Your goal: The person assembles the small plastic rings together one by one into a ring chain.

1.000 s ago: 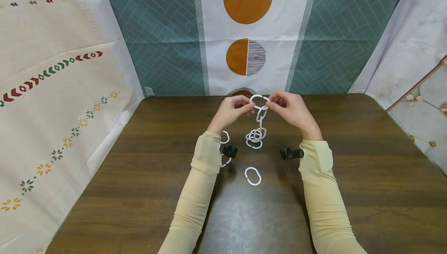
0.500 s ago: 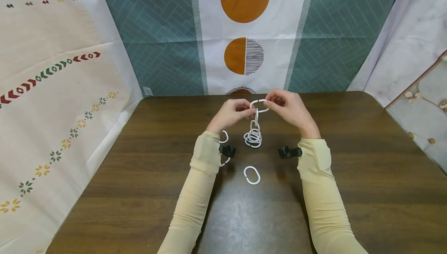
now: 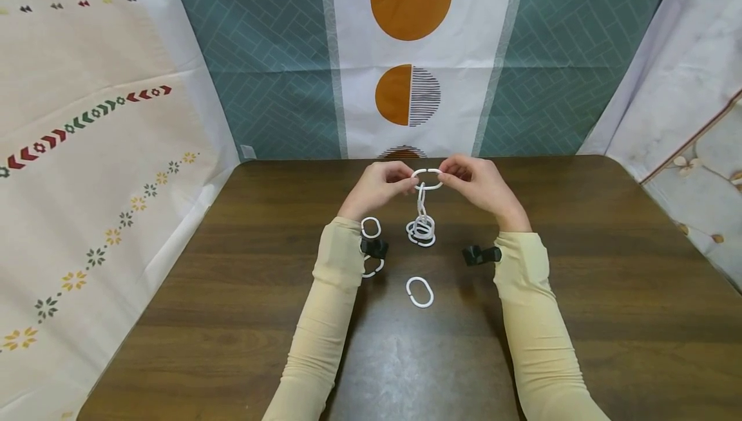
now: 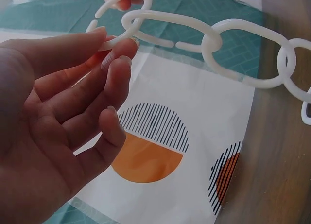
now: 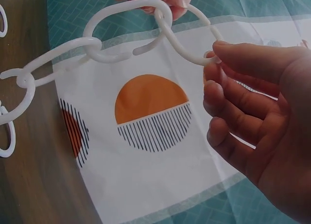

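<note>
Both hands hold the top link of a white plastic chain above the table. My left hand pinches the left end of this open-gapped oval link between thumb and fingertips. At the opposite end, my right hand pinches the same link. From it hangs the rest of the chain, whose lower links lie heaped on the table. In the left wrist view, linked ovals run off to the right. A small gap shows in the held link near my left thumb.
One loose white link lies on the brown table in front of the heap. Two more loose links lie by my left wrist, the farther one and the nearer one, partly hidden by a black wrist mount.
The held link has come down slightly and now sits level between both hands. The hanging links swung left, and my left forearm shifted a little left, showing more of the loose link beside it.
</note>
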Demonstrator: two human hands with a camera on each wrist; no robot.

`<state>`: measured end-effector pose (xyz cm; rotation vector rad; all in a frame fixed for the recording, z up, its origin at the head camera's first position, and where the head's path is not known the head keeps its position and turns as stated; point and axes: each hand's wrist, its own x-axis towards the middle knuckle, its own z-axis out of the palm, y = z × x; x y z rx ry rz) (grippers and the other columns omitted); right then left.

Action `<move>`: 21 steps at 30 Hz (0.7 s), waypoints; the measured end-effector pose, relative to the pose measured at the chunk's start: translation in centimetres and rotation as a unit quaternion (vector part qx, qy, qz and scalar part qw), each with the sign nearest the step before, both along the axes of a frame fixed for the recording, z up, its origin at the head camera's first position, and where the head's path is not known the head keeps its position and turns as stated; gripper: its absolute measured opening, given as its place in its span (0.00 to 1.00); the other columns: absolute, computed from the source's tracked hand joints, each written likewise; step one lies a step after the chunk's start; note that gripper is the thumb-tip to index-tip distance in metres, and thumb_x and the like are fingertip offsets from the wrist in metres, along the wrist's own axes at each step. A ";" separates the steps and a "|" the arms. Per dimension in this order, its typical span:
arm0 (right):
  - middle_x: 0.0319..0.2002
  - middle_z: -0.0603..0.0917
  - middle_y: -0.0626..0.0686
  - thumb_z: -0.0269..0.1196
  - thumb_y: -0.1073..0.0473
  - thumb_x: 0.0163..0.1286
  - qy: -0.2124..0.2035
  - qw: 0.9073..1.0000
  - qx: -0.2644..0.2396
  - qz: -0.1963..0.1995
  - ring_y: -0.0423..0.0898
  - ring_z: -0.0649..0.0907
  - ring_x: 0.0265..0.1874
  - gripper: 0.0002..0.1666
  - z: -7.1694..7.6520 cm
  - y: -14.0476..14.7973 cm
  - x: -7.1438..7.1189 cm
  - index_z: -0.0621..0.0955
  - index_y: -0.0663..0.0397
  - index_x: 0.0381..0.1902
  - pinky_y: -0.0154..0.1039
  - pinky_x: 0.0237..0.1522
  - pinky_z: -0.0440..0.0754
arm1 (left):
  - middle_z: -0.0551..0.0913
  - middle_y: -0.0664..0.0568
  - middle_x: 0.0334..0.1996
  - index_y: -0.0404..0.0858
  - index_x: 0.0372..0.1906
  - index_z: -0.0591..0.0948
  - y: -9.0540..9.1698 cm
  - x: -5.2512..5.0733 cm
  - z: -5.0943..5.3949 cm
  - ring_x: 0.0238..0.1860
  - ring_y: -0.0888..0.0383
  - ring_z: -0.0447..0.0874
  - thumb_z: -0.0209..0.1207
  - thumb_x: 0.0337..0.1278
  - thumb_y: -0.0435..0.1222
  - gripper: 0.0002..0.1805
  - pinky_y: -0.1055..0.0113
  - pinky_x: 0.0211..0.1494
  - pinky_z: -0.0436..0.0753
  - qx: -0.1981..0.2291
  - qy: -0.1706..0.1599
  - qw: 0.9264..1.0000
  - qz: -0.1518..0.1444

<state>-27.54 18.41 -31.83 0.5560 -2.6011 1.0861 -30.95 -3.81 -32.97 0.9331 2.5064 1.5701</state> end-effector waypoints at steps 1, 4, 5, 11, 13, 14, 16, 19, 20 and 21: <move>0.35 0.85 0.58 0.63 0.58 0.68 -0.004 1.000 -0.002 0.001 0.46 0.80 0.33 0.10 0.1 0.0 0.0 0.81 0.59 0.42 0.31 0.37 0.74 | 0.85 0.35 0.33 0.35 0.37 0.83 0.0 0.0 0.1 0.33 0.51 0.82 0.62 0.61 0.36 0.07 0.67 0.40 0.79 0.002 0.000 1.000 0.003; 0.36 0.85 0.57 0.63 0.58 0.68 -0.019 1.000 -0.006 0.000 0.47 0.81 0.34 0.10 0.4 0.1 0.2 0.80 0.58 0.43 0.32 0.39 0.75 | 0.85 0.34 0.34 0.34 0.37 0.83 -0.2 -0.1 0.1 0.35 0.46 0.83 0.62 0.61 0.35 0.07 0.67 0.39 0.79 0.007 -0.001 1.000 0.010; 0.36 0.85 0.57 0.63 0.58 0.68 -0.021 1.000 -0.007 -0.002 0.47 0.81 0.34 0.10 0.5 0.1 0.3 0.80 0.57 0.43 0.33 0.40 0.76 | 0.85 0.34 0.34 0.34 0.37 0.83 -0.3 -0.2 0.1 0.35 0.45 0.83 0.62 0.61 0.35 0.07 0.68 0.39 0.79 0.008 -0.002 1.000 0.011; 0.34 0.84 0.54 0.63 0.57 0.68 -0.018 0.999 0.025 0.015 0.46 0.81 0.34 0.08 0.8 0.3 1.0 0.80 0.54 0.41 0.35 0.40 0.76 | 0.85 0.39 0.32 0.36 0.36 0.83 -0.8 -0.3 -0.3 0.36 0.46 0.83 0.62 0.61 0.37 0.06 0.70 0.39 0.77 -0.005 0.006 1.000 0.027; 0.33 0.84 0.53 0.64 0.58 0.68 -0.015 0.998 0.050 0.045 0.45 0.81 0.33 0.06 0.7 0.2 1.2 0.80 0.54 0.40 0.35 0.39 0.77 | 0.85 0.41 0.31 0.37 0.35 0.84 -0.9 -0.4 -0.4 0.37 0.44 0.83 0.63 0.60 0.37 0.06 0.70 0.39 0.77 -0.008 0.006 0.999 0.031; 0.32 0.84 0.52 0.64 0.59 0.67 -0.013 0.996 0.068 0.064 0.44 0.81 0.33 0.05 0.7 0.1 1.3 0.80 0.54 0.39 0.36 0.39 0.77 | 0.85 0.42 0.31 0.37 0.35 0.84 -0.9 -0.4 -0.4 0.38 0.43 0.83 0.63 0.60 0.37 0.06 0.70 0.39 0.77 -0.009 0.005 0.999 0.032; 0.30 0.84 0.50 0.65 0.60 0.65 -0.015 0.989 0.100 0.104 0.43 0.80 0.31 0.05 0.3 -0.2 1.6 0.81 0.53 0.38 0.38 0.37 0.78 | 0.86 0.44 0.30 0.37 0.35 0.84 -1.0 -0.5 -0.3 0.38 0.42 0.83 0.63 0.60 0.37 0.06 0.69 0.39 0.78 -0.011 0.005 0.999 0.031; 0.30 0.84 0.48 0.66 0.61 0.63 -0.033 0.972 0.151 0.175 0.40 0.81 0.31 0.06 -0.7 -0.8 2.4 0.80 0.54 0.38 0.42 0.37 0.80 | 0.86 0.45 0.30 0.37 0.35 0.84 -0.8 -0.5 -0.3 0.38 0.43 0.83 0.63 0.60 0.37 0.07 0.69 0.39 0.78 -0.020 0.005 0.999 0.029; 0.32 0.84 0.49 0.67 0.61 0.63 -0.043 0.964 0.168 0.202 0.41 0.81 0.31 0.08 -1.2 -1.0 2.7 0.80 0.55 0.39 0.44 0.38 0.81 | 0.86 0.45 0.31 0.37 0.36 0.84 -0.8 -0.5 -0.3 0.37 0.45 0.84 0.63 0.60 0.38 0.07 0.69 0.39 0.78 -0.022 0.005 0.999 0.027; 0.34 0.84 0.51 0.67 0.61 0.63 -0.060 0.955 0.183 0.226 0.42 0.81 0.33 0.11 -1.6 -1.2 3.1 0.79 0.56 0.42 0.45 0.40 0.81 | 0.86 0.45 0.31 0.37 0.36 0.84 -0.7 -0.5 -0.3 0.36 0.47 0.84 0.63 0.61 0.38 0.07 0.69 0.39 0.78 -0.024 0.005 0.999 0.026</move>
